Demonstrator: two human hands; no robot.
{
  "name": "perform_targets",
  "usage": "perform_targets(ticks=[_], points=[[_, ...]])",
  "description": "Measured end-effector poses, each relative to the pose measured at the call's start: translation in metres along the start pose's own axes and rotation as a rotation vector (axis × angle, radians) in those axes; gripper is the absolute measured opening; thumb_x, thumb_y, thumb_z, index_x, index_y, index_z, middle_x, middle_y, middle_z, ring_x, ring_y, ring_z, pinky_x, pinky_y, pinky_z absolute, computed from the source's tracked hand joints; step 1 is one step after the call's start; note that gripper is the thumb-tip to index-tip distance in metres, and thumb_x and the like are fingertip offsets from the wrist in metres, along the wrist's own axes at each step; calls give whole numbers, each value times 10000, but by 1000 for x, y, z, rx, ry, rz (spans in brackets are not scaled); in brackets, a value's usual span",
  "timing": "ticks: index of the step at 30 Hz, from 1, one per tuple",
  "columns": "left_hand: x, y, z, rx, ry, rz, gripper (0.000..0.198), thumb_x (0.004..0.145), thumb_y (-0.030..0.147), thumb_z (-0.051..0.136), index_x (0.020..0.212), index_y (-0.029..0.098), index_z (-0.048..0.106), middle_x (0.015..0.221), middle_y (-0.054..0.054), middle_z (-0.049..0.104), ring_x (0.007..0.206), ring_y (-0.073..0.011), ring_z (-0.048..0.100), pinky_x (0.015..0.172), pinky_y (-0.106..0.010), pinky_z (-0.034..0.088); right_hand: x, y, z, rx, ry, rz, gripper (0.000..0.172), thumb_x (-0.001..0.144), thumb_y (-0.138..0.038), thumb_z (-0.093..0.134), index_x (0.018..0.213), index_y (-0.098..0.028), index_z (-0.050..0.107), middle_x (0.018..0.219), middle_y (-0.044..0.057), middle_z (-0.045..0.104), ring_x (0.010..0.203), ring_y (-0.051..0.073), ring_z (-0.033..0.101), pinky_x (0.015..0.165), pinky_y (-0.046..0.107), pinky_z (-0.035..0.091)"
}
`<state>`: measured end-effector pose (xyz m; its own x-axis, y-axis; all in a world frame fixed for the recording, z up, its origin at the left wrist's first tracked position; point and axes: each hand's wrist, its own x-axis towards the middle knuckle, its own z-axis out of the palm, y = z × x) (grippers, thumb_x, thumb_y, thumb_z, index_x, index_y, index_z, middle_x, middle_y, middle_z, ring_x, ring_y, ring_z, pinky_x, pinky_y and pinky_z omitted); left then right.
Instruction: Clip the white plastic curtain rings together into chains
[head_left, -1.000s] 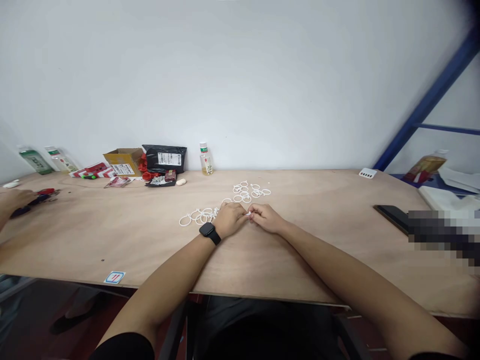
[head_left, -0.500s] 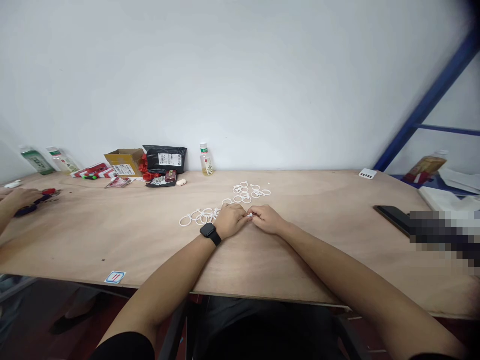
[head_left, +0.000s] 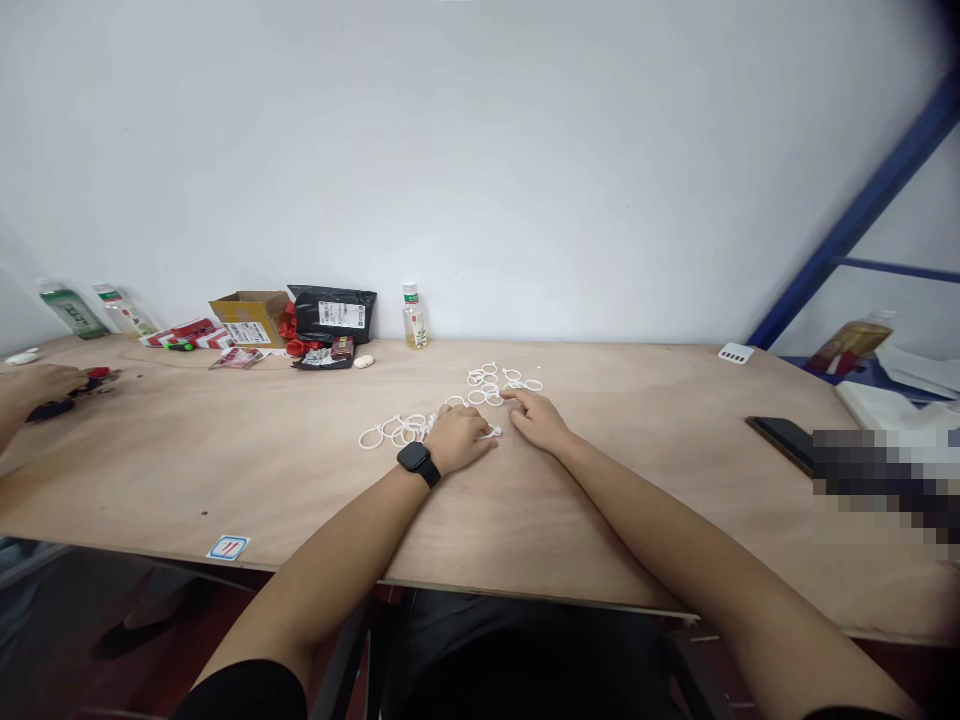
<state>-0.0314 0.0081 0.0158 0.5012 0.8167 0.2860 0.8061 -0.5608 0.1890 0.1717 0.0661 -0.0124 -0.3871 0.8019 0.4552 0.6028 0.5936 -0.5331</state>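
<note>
My left hand, with a black watch on its wrist, rests on the wooden table with fingers curled round a small white ring piece at its fingertips. A chain of joined white rings trails from it to the left. My right hand lies a little further back, fingers stretched toward a loose pile of white rings and touching its near edge. Nothing shows in the right hand.
Another person's hand works with red and dark items at the far left. Along the wall stand a cardboard box, a black parcel and a small bottle. A black phone lies at the right.
My right hand has let go of the piece held between both hands and moved back toward the loose rings. The left hand keeps the chain end. The view shifted slightly.
</note>
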Motion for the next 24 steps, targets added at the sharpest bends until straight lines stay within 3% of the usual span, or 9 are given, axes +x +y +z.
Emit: perform_targets(ticks=[4,10,12,17,21,24], points=[[0,1,1,-22,4,6,292,841,490,603,925,240,729,997,-65,693,991,-246,595,873,-395,363,13,7,9,-235,-86,54,424,810,-132,520,1215,-221,608,1306,91,572,1125,252,565,888,341,462],[0,2,1,-98,84,-67,270,867,465,567,891,245,721,957,-40,705,970,-229,607,892,-384,395,14,2,11,-332,-195,96,204,911,-222,475,1014,-230,651,1097,56,655,998,207,595,817,295,450],[1,-1,2,-152,134,-116,275,883,442,545,954,231,706,957,-40,710,961,-217,613,884,-359,418,10,0,6,-304,-162,44,201,933,-230,451,997,-220,641,1075,59,660,1008,201,591,841,298,448],[5,-11,8,-327,254,-248,416,934,436,454,1227,172,586,1017,-66,705,891,-188,637,814,-302,470,0,-13,-5,-167,-49,-246,237,964,-249,408,1037,-229,633,1293,72,580,1160,202,554,929,343,460],[5,-15,8,-357,256,-203,359,969,404,380,1022,184,658,926,-50,705,817,-165,627,743,-273,459,-6,-29,-2,-92,-12,-419,207,935,-241,465,1011,-235,657,1273,70,594,1120,197,583,925,340,477],[4,-13,6,-327,231,-164,375,979,378,358,863,187,659,797,-35,681,749,-156,602,680,-260,429,-8,-35,4,24,6,-376,253,871,-235,558,1115,-235,623,1124,64,659,941,179,633,822,312,515]])
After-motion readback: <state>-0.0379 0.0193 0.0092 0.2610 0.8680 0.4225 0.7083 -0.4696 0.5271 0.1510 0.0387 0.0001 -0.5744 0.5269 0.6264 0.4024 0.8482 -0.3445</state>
